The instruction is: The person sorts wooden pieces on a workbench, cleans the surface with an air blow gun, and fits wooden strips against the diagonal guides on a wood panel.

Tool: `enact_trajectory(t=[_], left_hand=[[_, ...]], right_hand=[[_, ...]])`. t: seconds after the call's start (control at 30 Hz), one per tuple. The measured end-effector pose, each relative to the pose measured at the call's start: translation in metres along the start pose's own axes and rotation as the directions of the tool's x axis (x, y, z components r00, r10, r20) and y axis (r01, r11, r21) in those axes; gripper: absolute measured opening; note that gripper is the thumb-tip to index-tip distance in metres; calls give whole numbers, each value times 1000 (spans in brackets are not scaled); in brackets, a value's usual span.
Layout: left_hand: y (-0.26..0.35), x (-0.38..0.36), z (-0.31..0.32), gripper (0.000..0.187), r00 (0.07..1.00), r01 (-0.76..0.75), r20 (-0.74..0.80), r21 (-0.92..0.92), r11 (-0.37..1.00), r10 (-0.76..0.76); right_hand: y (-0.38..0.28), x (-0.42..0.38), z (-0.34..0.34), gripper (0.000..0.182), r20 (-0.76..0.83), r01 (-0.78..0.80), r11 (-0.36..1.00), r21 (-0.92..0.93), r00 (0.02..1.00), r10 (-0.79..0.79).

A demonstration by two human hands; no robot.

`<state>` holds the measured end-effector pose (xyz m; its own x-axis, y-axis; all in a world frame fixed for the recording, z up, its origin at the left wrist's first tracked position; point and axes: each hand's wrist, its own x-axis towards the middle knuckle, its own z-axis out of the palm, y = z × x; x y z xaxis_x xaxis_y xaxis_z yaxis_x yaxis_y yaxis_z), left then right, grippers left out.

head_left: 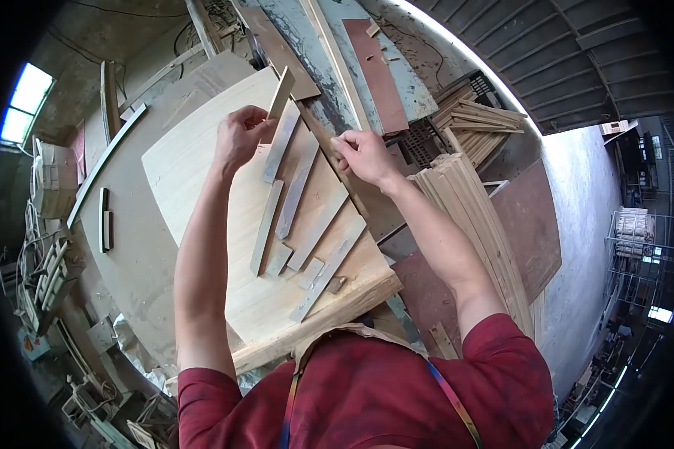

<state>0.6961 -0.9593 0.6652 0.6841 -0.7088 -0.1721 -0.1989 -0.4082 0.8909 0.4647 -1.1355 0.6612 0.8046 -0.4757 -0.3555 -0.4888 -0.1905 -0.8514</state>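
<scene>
My left hand (pixel 241 138) is closed on the lower end of a short wooden strip (pixel 281 91), which stands tilted above the board. My right hand (pixel 363 156) hovers past the board's right edge with thumb and fingers pinched together; whatever may be between them is too small to make out. Below both hands lies a broad pale wooden board (pixel 195 161). Several narrow strips rest on it at a slant, among them a greyish strip (pixel 298 183) and a longer strip (pixel 329 268) near the front. Small blocks, including a dark brown block (pixel 336 284), lie between them.
A stack of long planks (pixel 475 224) stands to my right, beside a reddish-brown panel (pixel 528 232). Beyond the board, a reddish panel (pixel 376 75) lies on a worn blue-grey surface (pixel 416 82). At left, a curved strip (pixel 106 165) rests on the larger table (pixel 131 262).
</scene>
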Motion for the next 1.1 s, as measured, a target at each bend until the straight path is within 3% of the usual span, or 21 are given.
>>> enact_trajectory(t=[0.03,0.07,0.1,0.13,0.2,0.3,0.33,0.4,0.47,0.53,0.63,0.73,0.77,0.9,0.97,1.03,1.07,1.1], left_hand=[[8,-15,5,21,1000,6,5,1,1000,-6],[16,-36,12,18,991,-123,50,-70,990,127],[24,-54,20,17,962,-248,81,-145,958,261],[31,-72,31,17,965,-238,81,-145,960,251],[44,-96,48,20,902,-394,144,-110,913,406],[34,-108,58,19,859,-506,83,-5,862,505],[28,-113,61,19,831,-556,56,52,830,553],[15,-125,58,18,885,-462,-44,36,886,463],[8,-143,54,18,939,-287,-205,-32,957,275],[13,-162,66,17,946,-250,-215,-3,968,244],[20,-174,75,17,955,-200,-212,46,979,206],[23,-181,69,17,905,-121,-410,4,993,112],[23,-186,66,17,905,-112,-413,-1,994,102],[16,-224,65,17,956,-37,-290,-2,999,35],[12,-245,89,24,958,-191,-179,184,964,224],[28,-255,117,37,978,-194,-39,181,964,205],[32,-253,131,37,979,-188,-43,179,966,199],[36,-251,146,41,974,-216,4,318,923,227]], right_hand=[[-4,-6,-1,25,2,-7,1000,3,1000,7],[-10,-13,-2,24,164,-127,935,331,984,76],[-16,-18,-3,24,333,-277,754,596,939,83],[-15,-23,-1,25,484,-437,482,759,874,31],[-7,-27,1,25,480,-408,530,743,877,2],[7,-33,-1,32,472,-335,625,705,879,-61],[12,-35,-3,32,372,-261,665,700,928,-27],[19,-34,-4,35,156,-107,748,655,988,5],[30,-29,1,37,104,-66,763,643,995,-2],[40,-22,7,41,-37,50,784,619,999,-34],[39,-21,6,42,-42,76,767,637,997,-65],[37,-25,-13,42,-49,90,771,630,996,-76],[36,-26,-22,43,-55,94,779,620,996,-76],[57,-71,-16,43,-129,121,835,536,990,-60],[72,-86,-8,43,-157,129,861,491,986,-58],[89,-89,9,43,-189,102,832,546,982,3],[92,-91,14,42,-207,91,813,575,978,37],[94,-94,15,42,-202,84,815,573,979,40]])
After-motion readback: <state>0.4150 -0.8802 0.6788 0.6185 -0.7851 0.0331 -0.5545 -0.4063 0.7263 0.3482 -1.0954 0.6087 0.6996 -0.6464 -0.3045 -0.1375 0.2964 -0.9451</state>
